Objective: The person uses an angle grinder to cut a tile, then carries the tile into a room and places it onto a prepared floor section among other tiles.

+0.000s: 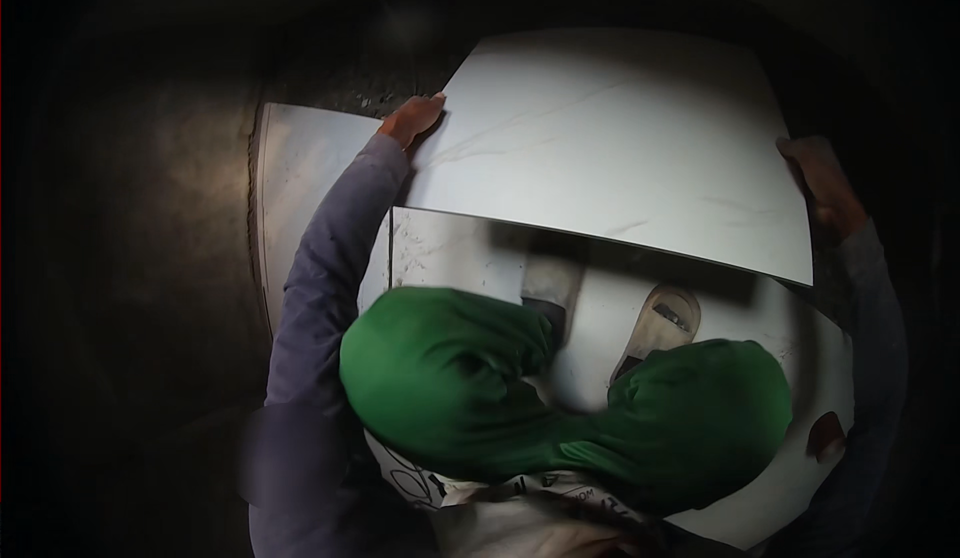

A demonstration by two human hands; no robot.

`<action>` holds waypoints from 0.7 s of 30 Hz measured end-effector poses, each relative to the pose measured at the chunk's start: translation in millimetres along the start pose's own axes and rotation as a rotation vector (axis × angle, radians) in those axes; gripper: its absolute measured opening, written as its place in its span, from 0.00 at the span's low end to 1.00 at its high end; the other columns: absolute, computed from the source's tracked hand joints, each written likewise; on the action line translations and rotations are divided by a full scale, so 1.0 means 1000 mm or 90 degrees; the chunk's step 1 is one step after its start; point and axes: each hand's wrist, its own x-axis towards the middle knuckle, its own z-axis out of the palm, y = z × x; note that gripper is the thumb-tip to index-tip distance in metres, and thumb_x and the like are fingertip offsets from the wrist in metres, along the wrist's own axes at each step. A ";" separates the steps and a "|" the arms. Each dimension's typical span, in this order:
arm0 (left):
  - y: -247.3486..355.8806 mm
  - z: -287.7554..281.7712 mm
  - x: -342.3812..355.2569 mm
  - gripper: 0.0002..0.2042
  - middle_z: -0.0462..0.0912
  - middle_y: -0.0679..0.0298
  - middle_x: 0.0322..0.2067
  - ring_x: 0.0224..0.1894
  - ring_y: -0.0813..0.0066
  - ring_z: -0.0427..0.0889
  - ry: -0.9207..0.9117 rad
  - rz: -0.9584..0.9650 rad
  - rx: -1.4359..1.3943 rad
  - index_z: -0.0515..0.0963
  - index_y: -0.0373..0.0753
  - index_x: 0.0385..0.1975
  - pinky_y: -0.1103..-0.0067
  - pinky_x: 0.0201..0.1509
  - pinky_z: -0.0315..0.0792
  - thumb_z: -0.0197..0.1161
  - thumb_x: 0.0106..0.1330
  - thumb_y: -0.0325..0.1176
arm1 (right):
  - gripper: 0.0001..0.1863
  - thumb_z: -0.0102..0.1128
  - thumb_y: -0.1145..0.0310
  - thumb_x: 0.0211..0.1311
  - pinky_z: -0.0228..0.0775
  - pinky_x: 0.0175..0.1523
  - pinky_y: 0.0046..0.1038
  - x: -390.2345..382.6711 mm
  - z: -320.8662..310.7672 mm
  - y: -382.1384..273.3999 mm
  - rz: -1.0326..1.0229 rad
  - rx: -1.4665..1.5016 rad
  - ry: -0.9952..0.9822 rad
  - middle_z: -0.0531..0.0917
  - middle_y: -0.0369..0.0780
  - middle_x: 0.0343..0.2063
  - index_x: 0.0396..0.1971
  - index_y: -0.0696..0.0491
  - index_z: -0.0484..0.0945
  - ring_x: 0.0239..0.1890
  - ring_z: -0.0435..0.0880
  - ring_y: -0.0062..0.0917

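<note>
A large white floor tile (620,138) with faint marble-like veins is held out ahead of my knees. My left hand (412,121) grips its left edge near the far corner, with the thumb on the rim and the other fingers mostly hidden. On the opposite edge, my right hand (825,183) is closed round the side, its fingertips partly out of sight. The tile's near edge casts a shadow on another white tile (450,248) below, so it appears raised there. Whether its far edge rests on anything is too dark to tell.
My sandalled feet (672,313) stand on the white tile below, between my green-clad knees (450,378). Another pale tile (310,178) lies left, beside a grey-brown surface (160,218). Dark, rough ground with small debris (365,98) shows beyond. A reddish-brown piece (826,436) is at right.
</note>
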 end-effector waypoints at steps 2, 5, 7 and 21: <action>0.002 0.000 0.001 0.34 0.81 0.41 0.62 0.67 0.48 0.78 0.025 0.057 0.034 0.77 0.23 0.62 0.65 0.72 0.66 0.52 0.78 0.55 | 0.20 0.62 0.56 0.72 0.69 0.57 0.33 0.003 -0.018 0.003 -0.166 -0.087 0.034 0.77 0.44 0.47 0.46 0.60 0.80 0.50 0.76 0.27; 0.002 -0.001 0.009 0.33 0.81 0.37 0.61 0.66 0.45 0.79 0.000 0.039 -0.102 0.77 0.20 0.60 0.64 0.71 0.68 0.54 0.78 0.52 | 0.18 0.61 0.57 0.73 0.67 0.60 0.34 0.015 -0.026 0.012 -0.032 -0.164 0.042 0.77 0.44 0.48 0.47 0.58 0.81 0.53 0.75 0.30; -0.001 0.003 0.017 0.33 0.81 0.36 0.61 0.65 0.44 0.79 -0.006 0.031 -0.152 0.77 0.19 0.59 0.63 0.69 0.69 0.53 0.78 0.51 | 0.17 0.61 0.57 0.73 0.67 0.60 0.34 0.024 -0.024 0.020 -0.226 -0.316 -0.015 0.77 0.44 0.48 0.48 0.58 0.81 0.53 0.75 0.30; -0.044 0.062 0.060 0.27 0.88 0.41 0.39 0.46 0.40 0.85 0.086 0.056 -0.285 0.85 0.29 0.35 0.58 0.53 0.74 0.50 0.77 0.51 | 0.11 0.60 0.61 0.70 0.66 0.44 0.26 0.013 0.114 0.010 0.253 0.202 0.380 0.75 0.30 0.29 0.30 0.52 0.81 0.35 0.72 0.18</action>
